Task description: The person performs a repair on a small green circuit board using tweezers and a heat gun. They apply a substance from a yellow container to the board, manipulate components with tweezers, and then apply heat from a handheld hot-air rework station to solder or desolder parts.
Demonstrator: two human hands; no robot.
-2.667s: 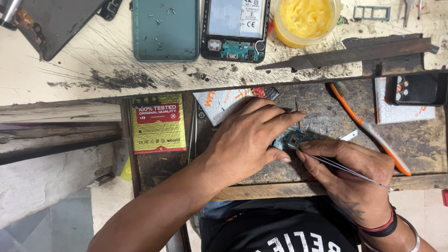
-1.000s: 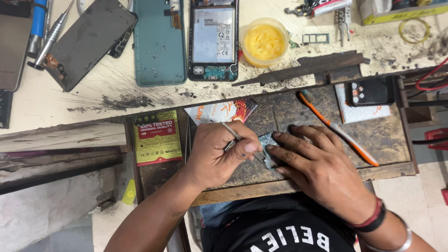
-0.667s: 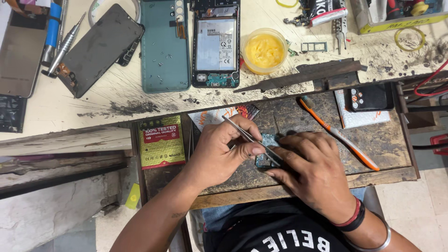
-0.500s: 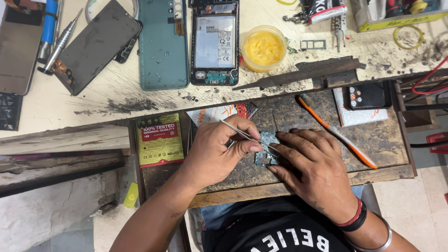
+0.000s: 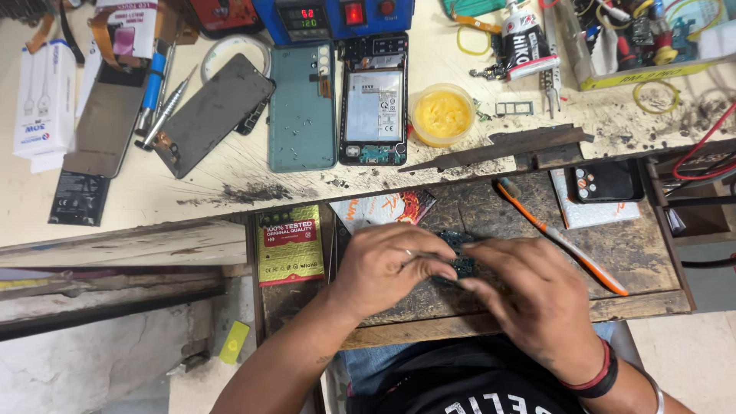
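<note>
I see open board right of my hands (image 5: 468,280), up to the toothbrush (image 5: 563,239). Upward, the card (image 5: 383,208) and dark strip (image 5: 498,147) block; leftward, the yellow packet (image 5: 290,244).

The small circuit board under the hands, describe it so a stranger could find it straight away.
Start at the dark worn wooden board set below the pale bench top. At its middle, the left hand and right hand meet over a small circuit board. Unlike the long orange toothbrush beside it, it is dark, bluish-green and mostly covered by fingers.
</note>
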